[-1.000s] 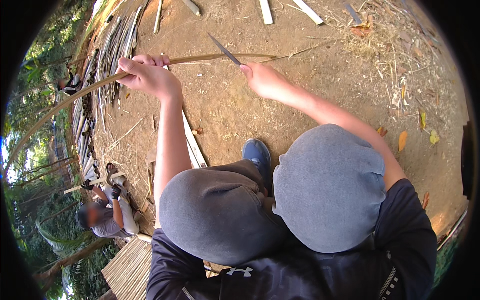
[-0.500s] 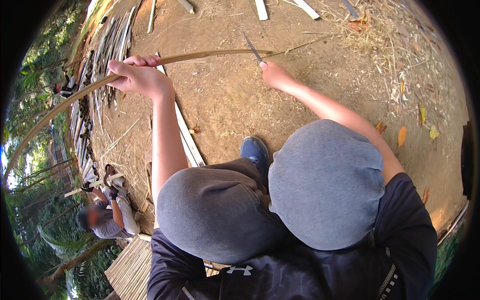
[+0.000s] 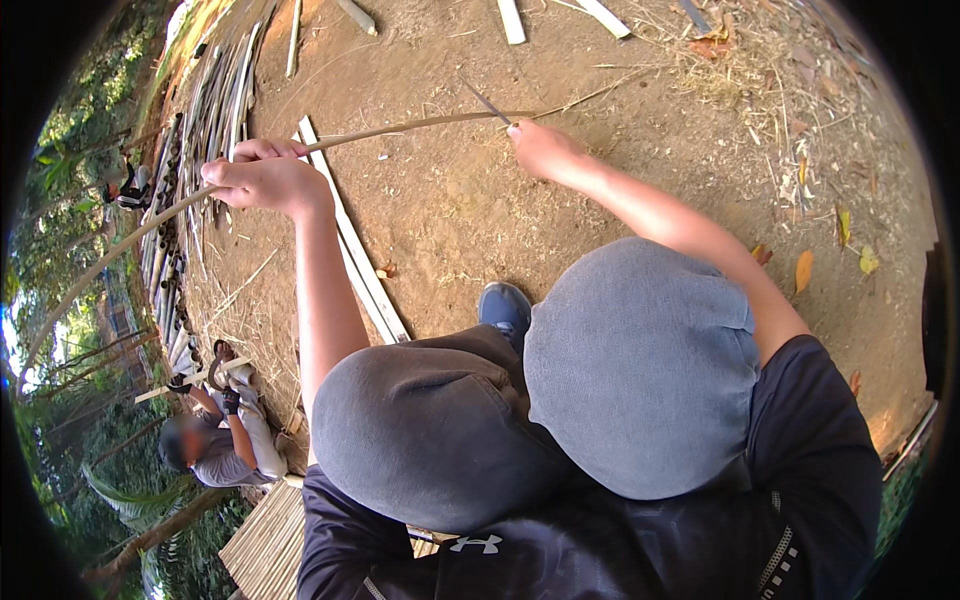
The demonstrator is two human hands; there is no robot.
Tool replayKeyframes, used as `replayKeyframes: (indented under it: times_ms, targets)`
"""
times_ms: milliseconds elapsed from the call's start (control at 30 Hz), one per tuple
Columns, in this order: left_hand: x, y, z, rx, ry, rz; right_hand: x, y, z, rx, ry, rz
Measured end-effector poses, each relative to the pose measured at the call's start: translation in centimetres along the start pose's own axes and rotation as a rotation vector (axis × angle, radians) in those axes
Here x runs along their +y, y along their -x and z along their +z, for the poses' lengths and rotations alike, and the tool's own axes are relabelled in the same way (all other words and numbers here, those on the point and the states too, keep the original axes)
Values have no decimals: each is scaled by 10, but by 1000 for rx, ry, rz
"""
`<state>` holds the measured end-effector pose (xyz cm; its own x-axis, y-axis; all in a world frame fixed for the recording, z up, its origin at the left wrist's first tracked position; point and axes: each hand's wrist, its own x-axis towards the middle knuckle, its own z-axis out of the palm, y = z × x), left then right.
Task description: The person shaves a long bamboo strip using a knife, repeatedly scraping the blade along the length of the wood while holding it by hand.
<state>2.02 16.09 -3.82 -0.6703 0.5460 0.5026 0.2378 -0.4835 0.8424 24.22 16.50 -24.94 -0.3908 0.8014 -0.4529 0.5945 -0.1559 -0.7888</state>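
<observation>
Nearest the camera are the person's bent knees (image 3: 540, 400) in grey trousers, with a blue shoe (image 3: 506, 306) on the bare dirt ground (image 3: 450, 210) between them. Beyond the knees, the left hand (image 3: 262, 180) is curled shut around a long thin bamboo strip (image 3: 400, 128), which arcs from the far left trees across to the right. The right hand (image 3: 540, 150) is closed on a knife (image 3: 487, 102), its blade meeting the strip just beside the knuckles. Split bamboo slats (image 3: 355, 260) lie flat on the ground under the strip. Farther left, a stack of bamboo poles (image 3: 200, 130) runs along the edge, and a co-worker (image 3: 220, 440) sits there handling another slat.
</observation>
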Motion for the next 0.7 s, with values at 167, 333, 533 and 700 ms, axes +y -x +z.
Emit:
replayKeyframes:
  times_ms: [167,333,533,700]
  targets:
    - [2,2,3,-28,-54,24,-10,20,25,95,27,-190]
    - [-5,-8,0,15,-80,-4,-5,8,33,124,-71,-21]
    - [-10,-10,-2,22,-56,-29,-3,3,42,193,35,-275]
    - [-19,-21,-14,186,-44,-103,-30,15,37,114,13,-167]
